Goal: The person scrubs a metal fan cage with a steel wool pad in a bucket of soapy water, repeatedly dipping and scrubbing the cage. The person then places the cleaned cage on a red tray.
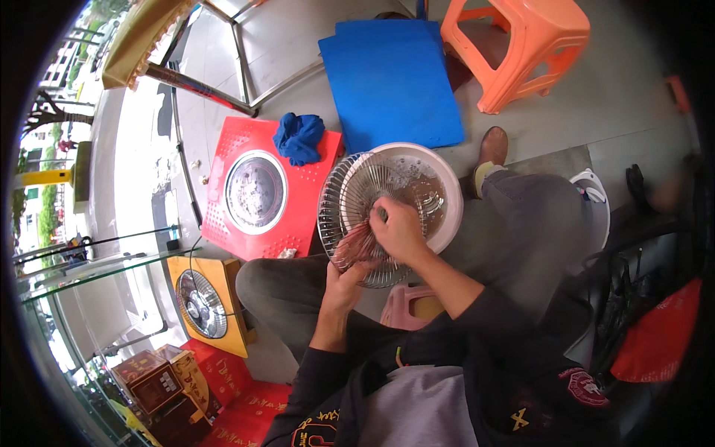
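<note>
A round wire fan guard is held tilted over a pale plastic basin of cloudy, bubbly water. My left hand grips its near left rim, with the fingers behind the wires. At the guard's middle, my right hand has its fingertips pinched on the wires; whether they hold anything small is hidden. Left of the basin lies a red panel with a round metal reflector dish set in it. A crumpled blue cloth rests on the panel's far right corner.
Blue sheets lie beyond the basin, beside an orange plastic stool. A yellow panel heater with a wire guard stands left of my knee. Boxes sit at lower left by a glass case. A pink stool is below my hands.
</note>
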Demonstrator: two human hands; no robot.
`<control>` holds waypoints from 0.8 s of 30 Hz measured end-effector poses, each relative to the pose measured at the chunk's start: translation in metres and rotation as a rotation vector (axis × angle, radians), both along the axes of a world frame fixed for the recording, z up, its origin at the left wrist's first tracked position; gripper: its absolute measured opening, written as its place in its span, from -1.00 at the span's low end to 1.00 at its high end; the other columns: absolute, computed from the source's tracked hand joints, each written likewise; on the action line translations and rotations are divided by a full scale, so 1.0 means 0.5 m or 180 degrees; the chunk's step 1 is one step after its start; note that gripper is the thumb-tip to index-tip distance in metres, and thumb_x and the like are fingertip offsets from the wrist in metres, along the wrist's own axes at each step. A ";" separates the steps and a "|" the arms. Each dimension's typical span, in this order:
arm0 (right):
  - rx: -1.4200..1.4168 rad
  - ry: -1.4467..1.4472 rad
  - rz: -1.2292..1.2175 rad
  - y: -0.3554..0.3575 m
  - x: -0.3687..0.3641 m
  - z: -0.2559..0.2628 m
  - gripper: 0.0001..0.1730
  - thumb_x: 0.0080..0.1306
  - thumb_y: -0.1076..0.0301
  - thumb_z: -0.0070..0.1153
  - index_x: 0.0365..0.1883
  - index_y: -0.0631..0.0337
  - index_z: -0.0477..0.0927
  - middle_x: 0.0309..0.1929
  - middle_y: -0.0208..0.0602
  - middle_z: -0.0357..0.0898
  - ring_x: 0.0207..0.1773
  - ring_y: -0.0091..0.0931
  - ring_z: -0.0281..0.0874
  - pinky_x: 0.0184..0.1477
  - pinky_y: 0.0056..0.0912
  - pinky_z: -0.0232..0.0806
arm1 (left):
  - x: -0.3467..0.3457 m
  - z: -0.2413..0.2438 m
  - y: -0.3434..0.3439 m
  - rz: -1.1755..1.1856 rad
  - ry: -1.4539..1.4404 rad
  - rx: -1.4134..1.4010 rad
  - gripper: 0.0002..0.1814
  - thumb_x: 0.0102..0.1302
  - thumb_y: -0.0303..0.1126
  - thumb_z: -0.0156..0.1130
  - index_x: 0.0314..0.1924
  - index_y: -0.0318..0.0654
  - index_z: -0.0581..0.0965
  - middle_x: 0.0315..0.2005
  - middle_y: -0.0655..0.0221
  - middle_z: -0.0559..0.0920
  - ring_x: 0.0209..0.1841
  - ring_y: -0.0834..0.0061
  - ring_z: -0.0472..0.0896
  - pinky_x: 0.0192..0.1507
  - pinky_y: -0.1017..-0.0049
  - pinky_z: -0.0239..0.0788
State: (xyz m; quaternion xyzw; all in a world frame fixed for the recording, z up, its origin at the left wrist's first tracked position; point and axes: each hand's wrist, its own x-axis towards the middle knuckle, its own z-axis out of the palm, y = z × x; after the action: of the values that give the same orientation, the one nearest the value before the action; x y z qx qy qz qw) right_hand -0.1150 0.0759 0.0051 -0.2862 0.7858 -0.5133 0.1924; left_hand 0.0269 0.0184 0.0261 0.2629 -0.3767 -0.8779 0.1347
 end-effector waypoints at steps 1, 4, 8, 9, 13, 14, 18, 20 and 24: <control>-0.0006 0.0284 -0.0335 -0.005 -0.022 -0.020 -0.87 0.15 0.36 0.09 -0.38 0.24 0.52 -0.50 0.00 0.53 -0.40 -0.09 0.52 -0.35 -0.16 0.35 | -0.009 0.006 0.003 -0.0026 -0.0039 -0.0069 -0.29 0.12 -0.56 0.13 0.31 -0.37 0.14 0.32 0.17 0.18 0.35 0.18 0.17 0.23 0.11 0.22; 0.0303 -0.0065 -0.0291 -0.007 -0.006 -0.019 -0.85 0.16 0.33 0.07 -0.38 0.21 0.53 -0.45 -0.02 0.54 -0.35 -0.08 0.52 -0.32 -0.12 0.36 | -0.008 0.014 0.011 -0.0088 0.0017 -0.0217 -0.29 0.16 -0.52 0.15 0.32 -0.34 0.13 0.33 0.19 0.16 0.35 0.19 0.17 0.25 0.10 0.19; 0.0063 -0.0061 0.0136 0.004 0.015 -0.013 -0.84 0.16 0.30 0.07 -0.37 0.20 0.51 -0.43 -0.04 0.53 -0.32 -0.07 0.52 -0.31 -0.07 0.34 | -0.005 0.002 -0.002 0.0135 -0.0343 0.0357 -0.35 0.28 -0.25 0.16 0.27 -0.34 0.17 0.24 0.21 0.29 0.27 0.21 0.29 0.14 0.15 0.32; 0.0144 -0.0085 0.0231 0.011 0.013 -0.019 -0.84 0.16 0.30 0.08 -0.37 0.20 0.50 -0.43 -0.05 0.53 -0.32 -0.07 0.51 -0.31 -0.07 0.34 | -0.008 -0.003 -0.011 0.0151 -0.0619 0.0649 -0.29 0.26 0.03 0.15 0.22 -0.32 0.23 0.20 0.21 0.33 0.22 0.19 0.34 0.11 0.13 0.34; -0.0201 -0.0073 0.0601 0.019 0.018 -0.025 -0.84 0.14 0.31 0.08 -0.38 0.20 0.49 -0.39 -0.10 0.52 -0.29 -0.10 0.50 -0.28 -0.09 0.33 | 0.009 -0.011 -0.016 0.0174 0.0204 0.0672 -0.05 0.12 0.48 -0.17 0.20 -0.23 0.28 0.11 0.25 0.42 0.16 0.18 0.38 0.11 0.04 0.28; -0.0132 -0.0013 0.0767 0.018 0.014 -0.013 -0.85 0.15 0.31 0.07 -0.38 0.20 0.49 -0.38 -0.10 0.51 -0.28 -0.11 0.50 -0.27 -0.10 0.33 | 0.010 -0.017 -0.016 0.0270 0.0161 0.0654 -0.09 0.19 0.41 -0.17 0.22 -0.27 0.27 0.11 0.22 0.43 0.16 0.19 0.39 0.10 0.08 0.32; -0.0034 -0.0041 0.0951 0.015 0.017 -0.034 -0.83 0.10 0.31 0.10 -0.40 0.21 0.53 -0.39 -0.09 0.52 -0.26 -0.10 0.50 -0.25 -0.08 0.34 | 0.005 0.001 -0.020 0.0242 -0.0276 0.0507 -0.35 0.30 -0.09 0.00 0.30 -0.29 0.19 0.11 0.23 0.44 0.18 0.24 0.40 0.15 0.11 0.30; -0.0058 -0.0172 0.1034 0.017 0.004 -0.037 -0.82 0.08 0.31 0.11 -0.39 0.21 0.55 -0.39 -0.07 0.54 -0.26 -0.13 0.52 -0.24 -0.12 0.35 | -0.003 0.003 -0.020 0.0237 -0.0199 0.0669 -0.35 0.20 -0.35 0.07 0.31 -0.28 0.18 0.14 0.24 0.42 0.20 0.20 0.38 0.20 0.08 0.23; 0.0387 -0.1181 0.0682 0.020 -0.044 -0.005 -0.79 0.05 0.33 0.17 -0.36 0.24 0.58 -0.47 -0.21 0.55 -0.40 -0.53 0.49 -0.29 -0.43 0.33 | 0.002 0.005 -0.019 0.0462 0.0167 0.0686 -0.22 0.03 -0.50 0.03 0.33 -0.34 0.12 0.21 0.12 0.33 0.22 0.03 0.35 0.29 0.01 0.09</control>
State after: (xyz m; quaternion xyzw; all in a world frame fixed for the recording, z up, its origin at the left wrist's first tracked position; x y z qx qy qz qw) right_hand -0.1369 0.0857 0.0028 -0.2566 0.7316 -0.4855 0.4040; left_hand 0.0280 0.0091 0.0284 0.2793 -0.2565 -0.9079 0.1787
